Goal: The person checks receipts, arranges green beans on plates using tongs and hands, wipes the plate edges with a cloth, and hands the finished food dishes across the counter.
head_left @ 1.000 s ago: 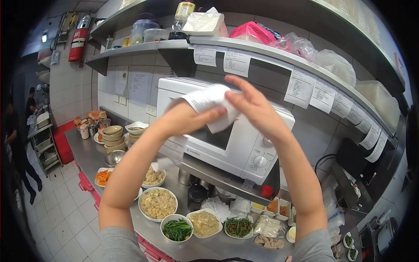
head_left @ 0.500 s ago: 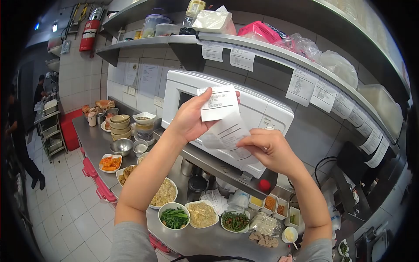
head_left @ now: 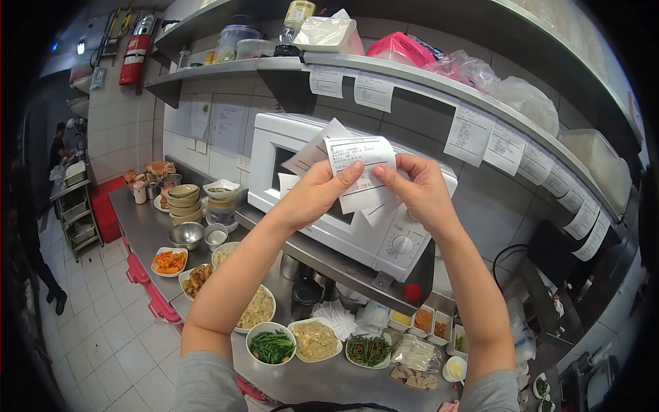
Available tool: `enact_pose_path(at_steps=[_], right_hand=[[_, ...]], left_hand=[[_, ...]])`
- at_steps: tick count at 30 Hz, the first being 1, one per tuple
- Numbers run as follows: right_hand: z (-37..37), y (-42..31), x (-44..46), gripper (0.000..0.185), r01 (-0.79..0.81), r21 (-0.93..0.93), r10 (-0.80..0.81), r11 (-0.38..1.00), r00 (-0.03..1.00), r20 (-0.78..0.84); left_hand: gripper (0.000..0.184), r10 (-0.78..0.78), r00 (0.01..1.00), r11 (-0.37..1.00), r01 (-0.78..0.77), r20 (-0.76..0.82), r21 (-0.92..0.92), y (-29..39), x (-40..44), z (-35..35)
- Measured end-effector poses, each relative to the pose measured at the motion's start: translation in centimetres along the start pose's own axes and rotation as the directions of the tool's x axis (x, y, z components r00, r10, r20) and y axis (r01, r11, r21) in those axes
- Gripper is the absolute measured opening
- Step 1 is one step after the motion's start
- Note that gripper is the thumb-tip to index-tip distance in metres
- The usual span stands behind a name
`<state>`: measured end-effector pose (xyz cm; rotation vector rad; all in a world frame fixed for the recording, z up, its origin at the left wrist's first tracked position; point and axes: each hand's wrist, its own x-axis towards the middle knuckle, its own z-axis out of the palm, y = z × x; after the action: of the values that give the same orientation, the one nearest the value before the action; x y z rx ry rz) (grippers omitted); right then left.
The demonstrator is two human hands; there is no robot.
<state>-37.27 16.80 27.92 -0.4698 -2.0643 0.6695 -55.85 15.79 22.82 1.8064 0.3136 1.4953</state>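
Held printed slips (head_left: 361, 152) pinched between left hand (head_left: 317, 195) and right hand (head_left: 420, 191), equally near both, fanned out directly in front of the microwave (head_left: 357, 242).

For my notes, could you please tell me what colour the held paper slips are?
The paper slips are white with dark print, clearest in the head view.

The receipts (head_left: 360, 152) are white, printed in black.

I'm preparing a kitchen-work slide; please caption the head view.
Left hand and right hand hold printed slips in front of a white microwave, above bowls of food.
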Motion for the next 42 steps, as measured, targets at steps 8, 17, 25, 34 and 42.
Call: enact_pose_path(at_steps=[8, 17, 25, 34, 42], right_hand=[[-0.9, 1.7, 0.8, 0.022, 0.083, -0.273, -0.06, 0.958, 0.994, 0.093], [-3.2, 1.8, 3.8, 0.023, 0.0, -0.417, -0.059, 0.909, 0.99, -0.128], [-5.6, 3.2, 10.0, 0.029, -0.17, 0.265, 0.277, 0.949, 0.85, -0.448], [-6.6, 2.7, 12.0, 0.032, -0.125, 0.201, 0.222, 0.972, 0.772, -0.595], [-3.6, -2.6, 0.6, 0.037, -0.185, -0.758, -0.17, 0.626, 0.916, -0.364]], left_hand=[[0.059, -0.059, 0.998, 0.749, 0.019, -0.038, -0.663, 0.9, 1.9, -2.8], [0.042, 0.184, 0.877, 0.926, -0.306, -0.444, -0.222, 1.1, 2.0, -4.6], [0.044, 0.202, 0.886, 0.944, -0.29, -0.417, -0.158, 0.7, -0.1, -4.3], [0.045, 0.167, 0.89, 0.974, -0.217, -0.424, -0.072, 1.1, -3.2, -4.4], [0.041, 0.324, 0.827, 0.89, -0.102, -0.459, 0.444, 0.9, -8.0, -3.3]])
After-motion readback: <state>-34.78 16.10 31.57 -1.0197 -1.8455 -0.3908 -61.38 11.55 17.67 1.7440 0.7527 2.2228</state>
